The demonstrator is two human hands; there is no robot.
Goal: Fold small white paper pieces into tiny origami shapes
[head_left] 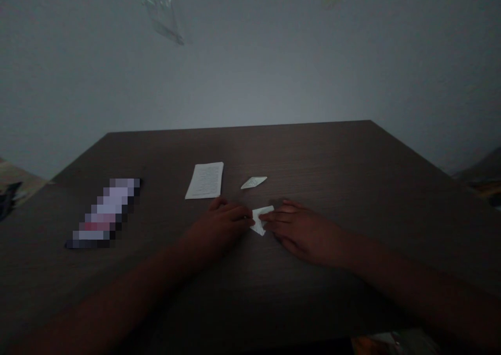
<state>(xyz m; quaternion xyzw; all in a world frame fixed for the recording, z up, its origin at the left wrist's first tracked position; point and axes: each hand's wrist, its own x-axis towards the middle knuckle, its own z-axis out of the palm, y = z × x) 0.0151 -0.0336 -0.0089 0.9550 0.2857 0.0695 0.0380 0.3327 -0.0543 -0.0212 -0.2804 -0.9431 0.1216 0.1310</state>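
A small folded piece of white paper (258,228) lies on the dark wooden table between my two hands. At its left edge, my left hand (223,222) holds it with bent fingers; its thumb is hard to make out. From the other side, my right hand (303,229) rests with its fingers stretched out, their tips lying flat on the paper. Just beyond the hands is a second folded paper (254,182), narrow and diamond-shaped, with faint print. A stack of printed paper sheets (205,181) sits past my left hand, untouched.
A phone (105,211) with a lit, pixelated screen lies at the left of the table (305,151). Behind the table's far edge stands a pale wall (250,73), with a clear plastic bag (160,10) hanging on it. The room is dim.
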